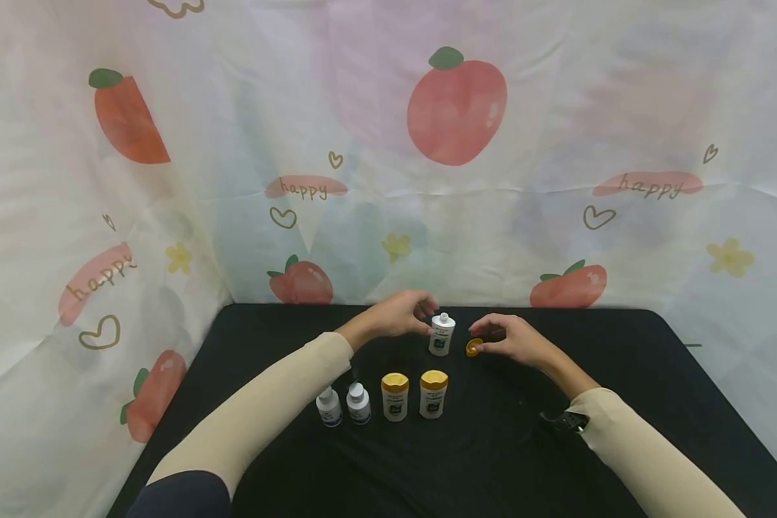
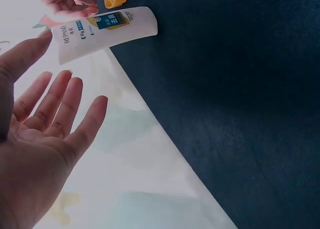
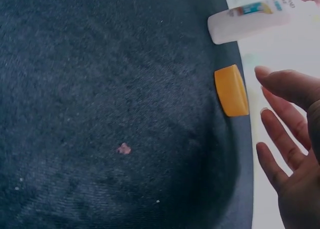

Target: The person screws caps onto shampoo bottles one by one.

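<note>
An uncapped white bottle [image 1: 441, 338] stands upright toward the back of the black table, its narrow neck showing at the top. My left hand [image 1: 401, 314] is just left of it, and the left wrist view shows its fingers [image 2: 70, 106] spread with nothing between them. To the bottle's right, a yellow-orange cap [image 3: 231, 91] lies on the tablecloth. Beside the cap is my right hand [image 1: 514, 339], thumb and fingers apart and relaxed, with a gap to the cap in the right wrist view.
Nearer to me stand two white bottles with yellow caps [image 1: 395, 397] [image 1: 433, 395]. Left of them are two smaller white-capped bottles [image 1: 359, 404] [image 1: 329, 409], close to my left sleeve [image 1: 265, 410]. A printed fabric curtain [image 1: 375, 129] hangs behind the black table [image 1: 492, 460].
</note>
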Demonstrator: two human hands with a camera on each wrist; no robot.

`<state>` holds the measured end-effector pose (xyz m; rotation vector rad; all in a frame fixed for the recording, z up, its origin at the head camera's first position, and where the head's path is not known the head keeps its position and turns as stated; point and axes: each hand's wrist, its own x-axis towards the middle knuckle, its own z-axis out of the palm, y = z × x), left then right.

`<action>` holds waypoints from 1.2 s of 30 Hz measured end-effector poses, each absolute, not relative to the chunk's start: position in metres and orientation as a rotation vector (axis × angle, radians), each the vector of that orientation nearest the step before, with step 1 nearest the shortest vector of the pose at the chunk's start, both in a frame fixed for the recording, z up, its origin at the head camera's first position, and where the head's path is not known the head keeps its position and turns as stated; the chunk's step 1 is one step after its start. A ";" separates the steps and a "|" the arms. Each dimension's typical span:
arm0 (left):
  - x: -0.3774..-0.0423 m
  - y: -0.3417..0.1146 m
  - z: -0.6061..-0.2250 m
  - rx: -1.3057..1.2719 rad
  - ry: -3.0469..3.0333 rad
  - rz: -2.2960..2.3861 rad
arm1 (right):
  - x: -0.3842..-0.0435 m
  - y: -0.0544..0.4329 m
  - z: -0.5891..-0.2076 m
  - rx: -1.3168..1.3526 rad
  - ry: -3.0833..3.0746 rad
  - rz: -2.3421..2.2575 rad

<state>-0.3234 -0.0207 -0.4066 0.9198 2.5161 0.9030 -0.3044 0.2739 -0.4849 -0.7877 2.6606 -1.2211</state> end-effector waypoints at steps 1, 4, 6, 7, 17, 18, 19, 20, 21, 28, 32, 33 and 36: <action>-0.325 -0.019 -0.407 0.924 2.518 0.893 | -0.305 0.274 -0.486 -0.779 2.659 -1.217; -0.328 -0.016 -0.410 0.941 2.512 0.877 | -0.305 0.275 -0.488 -0.766 2.655 -1.207; -0.330 -0.013 -0.412 0.941 2.506 0.875 | -0.306 0.276 -0.489 -0.766 2.649 -1.206; -0.331 -0.012 -0.412 0.942 2.505 0.874 | -0.307 0.276 -0.490 -0.768 2.647 -1.206; -0.336 -0.006 -0.419 0.941 2.520 0.866 | -0.307 0.276 -0.494 -0.750 2.646 -1.188; -0.337 -0.006 -0.419 0.939 2.519 0.870 | -0.307 0.276 -0.494 -0.749 2.645 -1.186; -0.337 -0.005 -0.419 0.938 2.517 0.872 | -0.307 0.275 -0.494 -0.749 2.646 -1.182; -0.337 -0.005 -0.419 0.939 2.517 0.870 | -0.307 0.275 -0.494 -0.750 2.646 -1.179; -0.337 -0.004 -0.419 0.941 2.516 0.868 | -0.307 0.275 -0.494 -0.752 2.648 -1.173; -0.339 0.000 -0.422 0.985 2.516 0.824 | -0.308 0.273 -0.495 -0.759 2.653 -1.147; -0.339 0.002 -0.424 0.979 2.512 0.825 | -0.308 0.272 -0.494 -0.745 2.657 -1.130; -0.340 0.002 -0.424 0.975 2.513 0.825 | -0.308 0.272 -0.494 -0.739 2.663 -1.120; -0.340 0.003 -0.425 0.969 2.518 0.817 | -0.308 0.271 -0.493 -0.731 2.689 -1.086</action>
